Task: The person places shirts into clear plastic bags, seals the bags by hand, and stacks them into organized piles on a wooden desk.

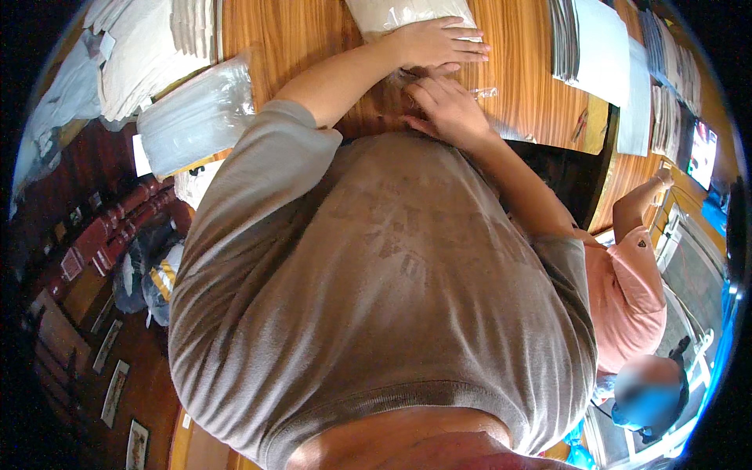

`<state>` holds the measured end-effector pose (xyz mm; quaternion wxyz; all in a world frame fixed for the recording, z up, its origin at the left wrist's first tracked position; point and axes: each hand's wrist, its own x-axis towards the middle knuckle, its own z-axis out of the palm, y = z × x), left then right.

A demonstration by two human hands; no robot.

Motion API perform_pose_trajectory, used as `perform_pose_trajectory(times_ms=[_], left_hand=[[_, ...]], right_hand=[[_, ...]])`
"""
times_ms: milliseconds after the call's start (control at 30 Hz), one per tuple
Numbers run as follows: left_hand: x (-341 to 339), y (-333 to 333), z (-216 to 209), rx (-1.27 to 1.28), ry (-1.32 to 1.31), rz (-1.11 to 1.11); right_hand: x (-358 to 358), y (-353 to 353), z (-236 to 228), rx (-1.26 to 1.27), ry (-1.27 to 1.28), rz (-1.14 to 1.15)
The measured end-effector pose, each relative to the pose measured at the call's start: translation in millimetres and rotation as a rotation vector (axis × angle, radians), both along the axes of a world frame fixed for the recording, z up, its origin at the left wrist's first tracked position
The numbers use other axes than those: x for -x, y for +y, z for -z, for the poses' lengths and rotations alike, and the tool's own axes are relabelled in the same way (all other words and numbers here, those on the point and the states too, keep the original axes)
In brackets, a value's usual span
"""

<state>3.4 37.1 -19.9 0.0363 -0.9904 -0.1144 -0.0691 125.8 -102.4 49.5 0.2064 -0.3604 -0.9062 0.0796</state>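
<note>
A clear plastic bag [395,12] with pale, flat contents lies on the wood-grain table in front of me. Across it rests my left hand [442,45], palm down, its fingers stretched toward the right. Just nearer to me, my right hand [453,108] is curled at the bag's near end, close to the table edge. Its fingertips are bent over the plastic and partly hidden. A shiny bit of clear plastic [487,92] sticks out beside the right hand's knuckles. The two hands almost touch.
Clear plastic bags [200,113] lie at the table's left corner, below stacked pale folded cloth [160,59]. More folded stacks [599,47] stand at the right. Small scissors [580,125] lie near the right table edge. A person in a pink shirt [627,290] is at my right.
</note>
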Motion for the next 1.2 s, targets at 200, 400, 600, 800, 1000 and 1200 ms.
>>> perform_pose_trajectory(times_ms=[200, 400, 600, 800, 1000, 1200], left_hand=[[0.8, -4.1, -8.0, 0.031, 0.022, -0.026], [14.6, -16.6, -9.6, 0.139, -0.082, 0.062], [86.5, -100.6, -34.8, 0.295, -0.320, -0.386], [141.0, -184.2, -17.5, 0.294, -0.029, -0.552], [153.6, -204.0, -10.0, 0.292, -0.128, -0.520], [143.1, -152.9, -52.4, 0.813, -0.854, -0.931]], right_hand=[[5.7, -7.4, 9.4, 0.031, -0.254, -0.338], [-42.4, -8.3, 3.7, 0.119, -0.057, -0.253], [-102.3, 18.7, 4.2, 0.153, -0.101, 0.046], [-125.8, 16.5, 29.7, 0.252, -0.038, -0.048], [-109.1, -1.0, 20.6, 0.355, 0.352, 0.133], [-72.1, 40.0, 21.6, 0.574, 0.861, 0.476]])
